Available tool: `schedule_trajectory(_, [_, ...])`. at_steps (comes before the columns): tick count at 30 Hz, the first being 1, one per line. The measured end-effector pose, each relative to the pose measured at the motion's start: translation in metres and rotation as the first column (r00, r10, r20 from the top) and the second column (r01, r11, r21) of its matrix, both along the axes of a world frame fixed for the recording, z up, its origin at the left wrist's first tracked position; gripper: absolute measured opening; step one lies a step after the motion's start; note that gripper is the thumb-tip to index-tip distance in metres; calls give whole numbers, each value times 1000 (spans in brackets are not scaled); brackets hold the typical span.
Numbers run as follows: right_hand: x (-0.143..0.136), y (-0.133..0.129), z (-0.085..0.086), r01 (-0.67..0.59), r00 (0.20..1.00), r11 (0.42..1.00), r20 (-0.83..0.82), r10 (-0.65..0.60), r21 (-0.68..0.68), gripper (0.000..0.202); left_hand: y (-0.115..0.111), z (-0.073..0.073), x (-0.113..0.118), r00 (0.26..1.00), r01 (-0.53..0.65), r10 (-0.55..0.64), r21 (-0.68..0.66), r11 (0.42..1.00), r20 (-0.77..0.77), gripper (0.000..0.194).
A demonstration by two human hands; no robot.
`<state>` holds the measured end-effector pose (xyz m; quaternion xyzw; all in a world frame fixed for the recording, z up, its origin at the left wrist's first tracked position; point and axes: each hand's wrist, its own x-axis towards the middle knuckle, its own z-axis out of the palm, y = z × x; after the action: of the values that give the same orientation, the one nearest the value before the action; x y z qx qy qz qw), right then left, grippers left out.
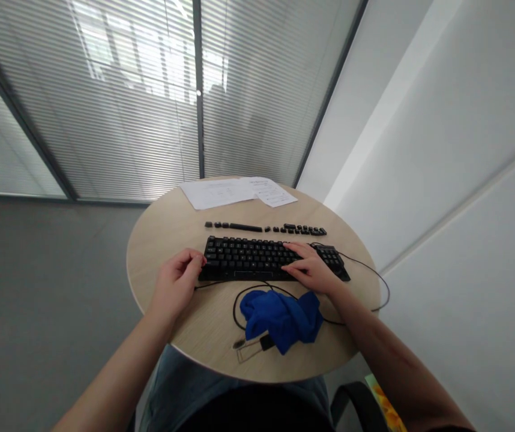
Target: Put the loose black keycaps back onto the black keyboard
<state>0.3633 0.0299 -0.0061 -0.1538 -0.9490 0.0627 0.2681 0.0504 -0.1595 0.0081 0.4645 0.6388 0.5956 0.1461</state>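
A black keyboard (248, 258) lies across the middle of the round wooden table (158, 228). At its left end is my left hand (180, 276), closed, thumb and index finger pinched together; whatever they may hold is too small to name. My right hand (309, 267) rests over the right part of the keys with its fingers spread. Behind the keyboard, loose black keycaps (305, 230) and a long space bar key (245, 227) form a row. In front of the keyboard lies a crumpled blue cloth (282, 315).
White paper sheets (219, 193) lie at the table's far edge. A black cable (383, 282) loops past the right edge and around the cloth. A wire tool (248, 350) and a small brush (238, 344) lie near the front edge. A white wall (455, 180) stands on the right.
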Motion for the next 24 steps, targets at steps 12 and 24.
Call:
schedule_trajectory(12, [10, 16, 5, 39, 996, 998, -86, -36, 38, 24, 0, 0, 0, 1000, 4, -4, -2, 1000, -20, 28])
schedule_trajectory(24, [-21, 169, 43, 520, 826, 853, 282, -488, -49, 16, -1, -3, -1, 998, 37, -37, -12, 999, -48, 28])
